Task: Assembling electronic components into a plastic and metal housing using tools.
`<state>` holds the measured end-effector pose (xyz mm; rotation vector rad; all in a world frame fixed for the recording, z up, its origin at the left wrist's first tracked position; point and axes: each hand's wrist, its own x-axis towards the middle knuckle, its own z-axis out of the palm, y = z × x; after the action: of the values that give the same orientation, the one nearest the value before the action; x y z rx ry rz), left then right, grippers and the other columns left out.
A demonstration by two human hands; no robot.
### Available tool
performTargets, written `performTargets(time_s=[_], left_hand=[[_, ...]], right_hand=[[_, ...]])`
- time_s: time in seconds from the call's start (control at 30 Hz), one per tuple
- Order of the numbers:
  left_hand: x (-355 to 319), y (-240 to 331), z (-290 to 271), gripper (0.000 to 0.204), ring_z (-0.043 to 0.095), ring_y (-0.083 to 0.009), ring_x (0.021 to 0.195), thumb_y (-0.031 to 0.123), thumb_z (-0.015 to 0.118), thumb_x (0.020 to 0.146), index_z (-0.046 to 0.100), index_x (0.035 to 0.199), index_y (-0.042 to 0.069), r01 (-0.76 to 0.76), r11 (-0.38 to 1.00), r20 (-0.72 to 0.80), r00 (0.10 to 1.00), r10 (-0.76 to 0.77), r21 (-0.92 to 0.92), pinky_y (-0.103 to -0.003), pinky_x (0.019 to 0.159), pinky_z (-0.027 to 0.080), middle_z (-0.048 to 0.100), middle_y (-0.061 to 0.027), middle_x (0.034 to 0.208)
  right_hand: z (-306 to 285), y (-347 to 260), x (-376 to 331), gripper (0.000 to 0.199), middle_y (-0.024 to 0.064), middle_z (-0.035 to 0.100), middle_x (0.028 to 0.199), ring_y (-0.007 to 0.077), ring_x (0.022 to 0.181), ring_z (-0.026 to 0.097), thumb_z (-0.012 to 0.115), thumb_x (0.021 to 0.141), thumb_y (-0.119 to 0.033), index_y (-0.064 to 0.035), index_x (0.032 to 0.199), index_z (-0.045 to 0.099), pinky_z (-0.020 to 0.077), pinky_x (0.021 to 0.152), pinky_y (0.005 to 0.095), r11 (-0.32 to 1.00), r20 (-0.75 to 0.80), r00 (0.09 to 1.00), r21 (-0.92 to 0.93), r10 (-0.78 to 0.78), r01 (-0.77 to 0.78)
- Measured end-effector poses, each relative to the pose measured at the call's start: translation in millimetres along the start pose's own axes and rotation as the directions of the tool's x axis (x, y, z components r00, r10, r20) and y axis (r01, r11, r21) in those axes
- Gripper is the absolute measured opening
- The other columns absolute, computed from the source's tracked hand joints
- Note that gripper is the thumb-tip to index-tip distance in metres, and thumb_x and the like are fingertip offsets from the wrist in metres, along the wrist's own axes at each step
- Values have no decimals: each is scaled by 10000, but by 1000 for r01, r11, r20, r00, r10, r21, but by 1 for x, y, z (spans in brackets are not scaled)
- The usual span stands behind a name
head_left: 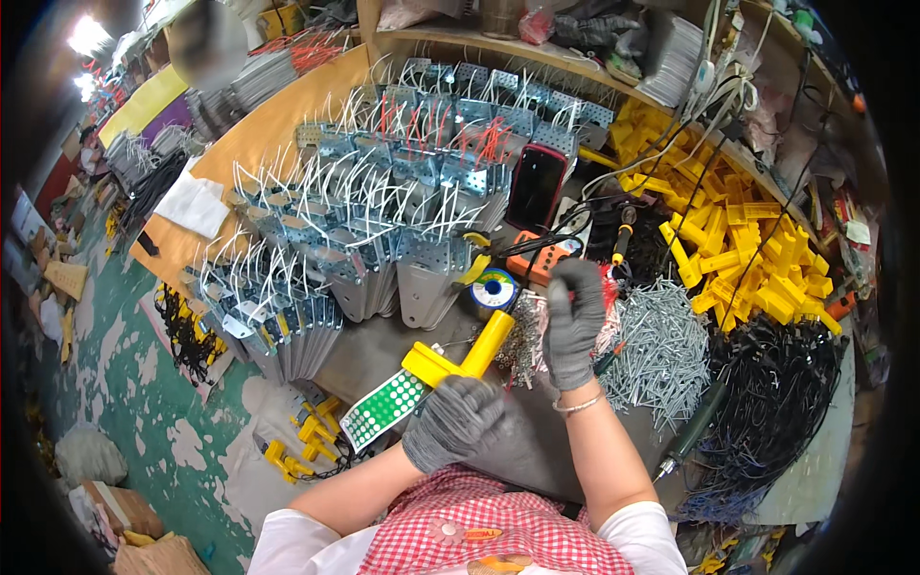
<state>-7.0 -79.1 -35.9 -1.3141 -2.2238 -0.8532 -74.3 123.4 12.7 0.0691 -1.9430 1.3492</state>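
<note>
We cannot see what the right hand (pixel 575 321) pinches, and the left hand (pixel 455 422) hides the yellow part's (pixel 460 359) lower end.

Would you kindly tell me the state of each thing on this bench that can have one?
Left hand: gloved, gripping the yellow plastic part.
Right hand: gloved, raised, fingers closed.
Phone: screen dark, propped up.
Solder reel: lying flat.
Metal brackets: stacked, wired.

Dark phone screen (pixel 535 186) in a red case, propped upright at twelve o'clock of centre, just right of the metal bracket stacks. White sheet of round green stickers (pixel 381 410) at six o'clock, just left of the gloved left hand (pixel 455 422), touching the yellow plastic piece it holds.
</note>
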Motion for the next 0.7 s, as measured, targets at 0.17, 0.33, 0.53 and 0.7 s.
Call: performTargets(time_s=[0.17, 0.33, 0.53, 0.7], left_hand=[[43, 7, 7, 576, 560, -353, 1079, 278, 740, 782, 569, 1286, 58, 307, 902, -4, 947, -321, 305, -498, 919, 418, 561, -200, 1265], [29, 0, -2, 663, 575, -354, 1096, 214, 716, 749, 519, 1358, 41, 416, 828, 57, 881, -469, 375, -493, 916, 408, 574, -186, 1279], [-15, -2, -129, 522, 673, -237, 843, 70, 799, 731, 628, 1214, -22, 590, 325, 403, 774, -489, -739, -371, 728, 516, 708, -156, 1030], [-99, -31, -209, 303, 677, -234, 688, -39, 860, 585, 715, 846, -86, 308, -117, 327, 841, -430, -944, -352, 616, 521, 688, -180, 755]], right_hand=[[-20, 75, 46, 366, 158, 663, 1103, 371, 1126, 594, 690, 860, -131, -30, 1206, 629, 443, 1015, 453, 897, 45, 974, -400, 223, -187], [-11, 54, 21, 222, 49, 659, 889, 147, 844, 627, 631, 979, -232, -18, 1028, 661, 499, 730, 285, 985, -71, 988, 112, 138, -129], [-29, -18, -2, 630, 21, 648, 746, 82, 667, 564, 470, 987, -629, -61, 997, 743, 461, 650, 248, 787, 632, 687, 192, 358, -586], [69, -63, 23, 281, 59, 678, 896, 212, 818, 648, 739, 871, -299, -53, 1005, 724, 523, 731, 341, 997, 318, 946, -25, -62, 74]])
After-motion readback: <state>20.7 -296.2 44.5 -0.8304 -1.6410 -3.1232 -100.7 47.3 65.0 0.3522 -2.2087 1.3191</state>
